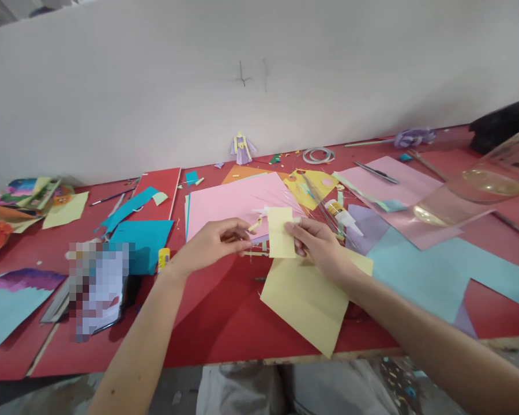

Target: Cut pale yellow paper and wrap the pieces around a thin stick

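My right hand [313, 239] pinches a small pale yellow paper rectangle [281, 241] between thumb and fingers, holding it upright above the table. To its left, my left hand [229, 239] has loosely curled fingers, with a gap between thumb and forefinger. A thin yellow paper strip [256, 225] shows by the left fingertips; whether they touch it I cannot tell. Below the right hand, a larger pale yellow sheet [309, 300] lies on the red table [216, 323]. Just beyond the right hand is a white glue bottle [341, 214] with a yellow label.
Pink sheets [229, 199] lie ahead, light blue paper [424, 271] to the right. At left are a phone [106, 294], a glue stick [163, 259] and teal paper [145, 245]. A paper dress figure [243, 148] leans on the wall. A clear container [480, 178] stands at right.
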Demonstrator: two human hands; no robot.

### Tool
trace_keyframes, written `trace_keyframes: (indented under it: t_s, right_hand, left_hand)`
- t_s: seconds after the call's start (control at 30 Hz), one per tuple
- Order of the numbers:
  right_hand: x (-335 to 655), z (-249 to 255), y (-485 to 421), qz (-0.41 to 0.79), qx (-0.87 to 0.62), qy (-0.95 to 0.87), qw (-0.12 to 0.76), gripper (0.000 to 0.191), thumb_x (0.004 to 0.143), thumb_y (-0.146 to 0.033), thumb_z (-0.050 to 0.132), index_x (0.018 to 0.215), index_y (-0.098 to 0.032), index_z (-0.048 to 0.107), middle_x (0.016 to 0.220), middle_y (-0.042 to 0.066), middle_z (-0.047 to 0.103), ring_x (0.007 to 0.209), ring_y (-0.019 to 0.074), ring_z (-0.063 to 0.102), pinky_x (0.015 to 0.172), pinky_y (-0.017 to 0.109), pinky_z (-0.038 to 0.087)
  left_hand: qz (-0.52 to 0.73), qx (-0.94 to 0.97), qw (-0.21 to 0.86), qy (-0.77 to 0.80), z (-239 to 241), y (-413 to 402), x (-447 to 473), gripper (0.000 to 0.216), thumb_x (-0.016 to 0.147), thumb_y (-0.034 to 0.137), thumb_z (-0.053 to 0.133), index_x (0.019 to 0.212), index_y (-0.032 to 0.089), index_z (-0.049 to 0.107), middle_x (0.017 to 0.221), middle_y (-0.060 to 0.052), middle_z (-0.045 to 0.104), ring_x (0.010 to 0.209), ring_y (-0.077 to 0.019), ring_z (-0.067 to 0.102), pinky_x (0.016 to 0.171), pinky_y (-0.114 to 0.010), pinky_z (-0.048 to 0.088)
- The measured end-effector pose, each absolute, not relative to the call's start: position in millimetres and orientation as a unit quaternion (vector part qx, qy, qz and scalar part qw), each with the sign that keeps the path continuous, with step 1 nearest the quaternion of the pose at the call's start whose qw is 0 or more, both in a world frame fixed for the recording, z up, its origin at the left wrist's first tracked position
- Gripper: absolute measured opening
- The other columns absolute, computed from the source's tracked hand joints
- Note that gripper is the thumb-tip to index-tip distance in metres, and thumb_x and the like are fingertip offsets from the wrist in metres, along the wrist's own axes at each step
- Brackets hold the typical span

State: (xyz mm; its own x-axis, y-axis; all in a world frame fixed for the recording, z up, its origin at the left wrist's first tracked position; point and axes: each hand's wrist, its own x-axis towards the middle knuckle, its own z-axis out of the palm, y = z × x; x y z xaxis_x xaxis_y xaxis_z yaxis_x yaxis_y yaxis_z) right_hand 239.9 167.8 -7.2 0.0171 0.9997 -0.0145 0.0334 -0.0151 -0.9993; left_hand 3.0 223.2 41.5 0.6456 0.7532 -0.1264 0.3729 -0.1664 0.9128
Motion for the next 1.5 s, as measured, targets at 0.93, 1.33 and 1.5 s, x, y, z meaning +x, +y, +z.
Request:
trace_keyframes:
  t_s: [0.93,1.33,1.5]
  right_hand:
    - [246,2,157,0.399,-0.564,-0.414,0.593,0.039,0.088,-0.047,0.063,0.064,-0.021,0.048,0.054,-0.006,0.035,0.043,0.0081,0.036,0.037,0.022,0.029]
    - [240,3,154,0.417,-0.598,-0.496,0.472,0.04,0.09,-0.051,0.057,0.067,-0.019,0.05,0.049,-0.006,0.04,0.043,0.0075,0.039,0.04,0.021,0.028]
    - [239,0,156,0.417,-0.603,-0.5,0.46,0.043,0.089,-0.055,0.057,0.066,-0.02,0.048,0.051,-0.006,0.041,0.043,0.0075,0.038,0.039,0.021,0.028]
  left_hand:
    - [0.28,0.656,0.58,0.393,0,204,31,0.03,0.087,0.03,0.066,0.115,0.022,0.056,0.092,0.0,0.063,0.081,-0.013,0.065,0.083,-0.028,0.049]
    - [0.274,0.679,0.59,0.339,2,193,39,0.027,0.09,0.026,0.063,0.115,0.021,0.056,0.095,-0.002,0.064,0.087,-0.0136,0.063,0.086,-0.027,0.048]
    - [0.294,0.65,0.617,0.331,1,189,43,0.016,0.093,0.026,0.06,0.101,0.021,0.048,0.084,0.001,0.061,0.077,-0.0113,0.063,0.082,-0.026,0.048]
